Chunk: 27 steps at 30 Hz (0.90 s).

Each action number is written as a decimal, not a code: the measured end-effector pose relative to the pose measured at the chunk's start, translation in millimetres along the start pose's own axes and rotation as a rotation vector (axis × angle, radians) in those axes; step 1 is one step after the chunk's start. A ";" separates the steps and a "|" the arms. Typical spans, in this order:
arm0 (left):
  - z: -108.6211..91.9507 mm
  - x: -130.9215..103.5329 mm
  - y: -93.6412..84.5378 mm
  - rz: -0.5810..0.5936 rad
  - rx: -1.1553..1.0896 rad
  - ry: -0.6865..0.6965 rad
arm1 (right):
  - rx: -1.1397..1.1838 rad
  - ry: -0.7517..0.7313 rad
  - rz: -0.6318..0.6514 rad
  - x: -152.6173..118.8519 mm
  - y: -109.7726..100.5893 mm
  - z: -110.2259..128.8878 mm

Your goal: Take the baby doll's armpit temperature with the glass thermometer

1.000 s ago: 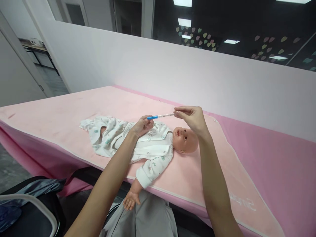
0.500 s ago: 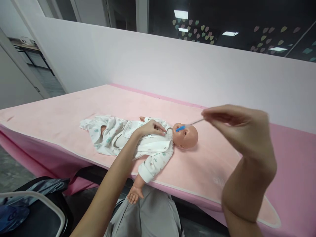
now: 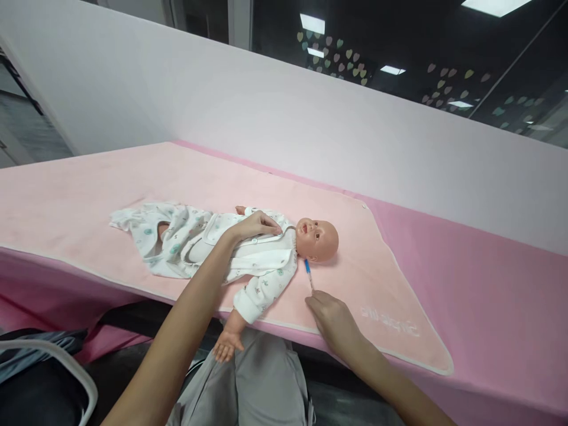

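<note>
In the head view, the left hand (image 3: 254, 225) rests flat on the doll (image 3: 248, 251), fingers together. The right hand (image 3: 331, 313) pinches the thermometer (image 3: 308, 274), lying on the pink mat (image 3: 377, 278) beside the doll's neck.

A soft plastic baby doll in a printed white cotton romper (image 3: 248, 254) lies on a pale pink towelling mat (image 3: 381, 278), head to the right. A thin blue-tipped glass thermometer (image 3: 309, 274) lies on the mat just before the head.
</note>
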<state>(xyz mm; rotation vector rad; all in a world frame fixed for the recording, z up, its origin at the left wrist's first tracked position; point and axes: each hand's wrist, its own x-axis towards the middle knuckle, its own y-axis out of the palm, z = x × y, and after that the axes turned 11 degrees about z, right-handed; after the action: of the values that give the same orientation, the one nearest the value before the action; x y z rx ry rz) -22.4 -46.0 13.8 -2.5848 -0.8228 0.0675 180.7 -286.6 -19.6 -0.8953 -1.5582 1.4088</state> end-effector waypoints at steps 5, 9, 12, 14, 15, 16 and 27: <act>3.5 2.0 -0.9 0.001 -0.024 0.022 | -0.103 -0.043 -0.153 60.2 -11.3 2.1; 4.1 2.3 -0.8 0.012 -0.047 0.040 | -0.209 -0.200 -0.272 108.7 -16.5 2.5; 2.6 0.9 -0.4 0.017 -0.049 0.055 | -0.200 -0.208 -0.388 134.5 -14.2 -2.5; 1.8 -0.2 -0.7 0.037 -0.057 0.059 | -0.149 -0.124 -0.471 146.5 -11.4 -6.2; 1.5 -0.7 -1.1 0.049 -0.065 0.059 | -0.117 -0.075 -0.503 150.9 -9.4 -7.7; 1.4 -1.1 -1.6 0.059 -0.072 0.057 | -0.085 -0.035 -0.528 154.4 -6.8 -8.9; -7.1 -4.1 -1.6 0.103 -0.165 -0.014 | -0.109 -0.128 -0.662 157.8 16.0 -10.5</act>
<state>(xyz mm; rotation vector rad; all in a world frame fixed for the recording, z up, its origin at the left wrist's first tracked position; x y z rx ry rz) -25.4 -49.9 20.6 -2.7846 -0.7269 0.0494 126.9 -137.1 -16.9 -0.2922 -1.8171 0.9195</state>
